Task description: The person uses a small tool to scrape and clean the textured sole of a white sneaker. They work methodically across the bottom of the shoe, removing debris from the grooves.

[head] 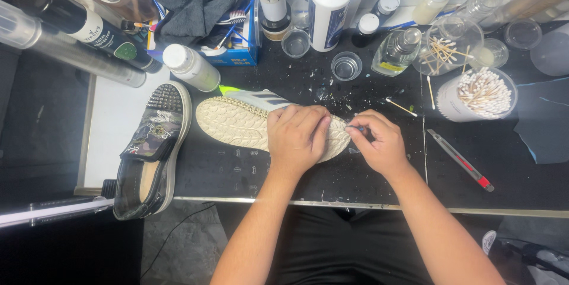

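Scene: a person's two bare hands work on an upturned sneaker [249,120] lying on a black, speckled worktop [379,172].
Sneaker: it lies on its side directly under the hands, cream patterned sole facing up, toe end out past the left hand, striped upper showing behind.
Handling: it looks light, with a stiff but slightly springy rubber sole and a softer upper; the textured tread should give good grip, and the broad middle of the sole looks like the steadiest place to press or hold.
Left hand [297,137]: curled palm-down over the sole, fingers bent and clamping the shoe to the worktop.
Right hand [379,143]: pinched closed at the heel end, thumb and fingertips nipping a small dark-tipped tool [354,128]; what kind of tool, the view does not tell.
Left of the hands: a studded camouflage shoe [153,149] rests partly off the worktop edge, well apart from the sneaker.
Right of the hands: a red-and-grey utility knife [460,159] lies near; beyond it stands a tub of cotton swabs [479,94].
Beyond the hands: white bottles [328,6], small clear cups [347,66] and a grey cloth [195,6] crowd the back.
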